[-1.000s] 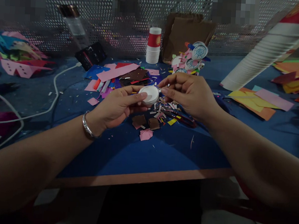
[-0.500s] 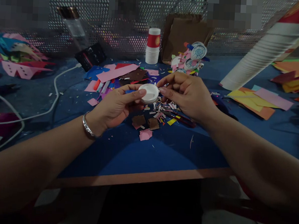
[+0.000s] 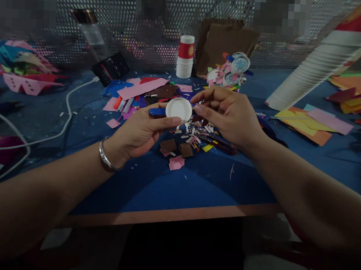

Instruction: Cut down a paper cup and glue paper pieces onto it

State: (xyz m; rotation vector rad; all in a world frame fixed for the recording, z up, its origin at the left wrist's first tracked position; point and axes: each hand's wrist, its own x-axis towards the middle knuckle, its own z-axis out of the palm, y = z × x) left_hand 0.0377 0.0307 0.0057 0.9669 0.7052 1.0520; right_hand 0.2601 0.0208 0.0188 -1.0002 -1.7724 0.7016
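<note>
Between the thumb and fingers of my left hand [image 3: 144, 127] is a small, shallow white paper cup bottom [image 3: 178, 109]. Its round hollow side faces me. A blue strip [image 3: 157, 111] sticks out from its left side, above my left fingers. My right hand [image 3: 225, 115] is at the right of the cup bottom, with thumb and forefinger brought close together by its rim. Whether those fingertips touch the rim or hold something small, I cannot tell. Below both hands lie paper scraps [image 3: 195, 137] and brown cardboard bits [image 3: 185, 150].
A stack of paper cups [image 3: 184, 66] stands behind, near brown cardboard [image 3: 227, 42] and a decorated cluster of cup bottoms [image 3: 232, 71]. A long cup stack [image 3: 311, 65] leans at right beside coloured paper [image 3: 308, 123]. A white cable [image 3: 67, 101] crosses the left; a dark-handled tool [image 3: 225, 145] lies below my right hand.
The cup bottom has been tilted in my left hand, so its hollow side now shows more fully. My left thumb has slid to its lower rim. My right hand has hardly moved.
</note>
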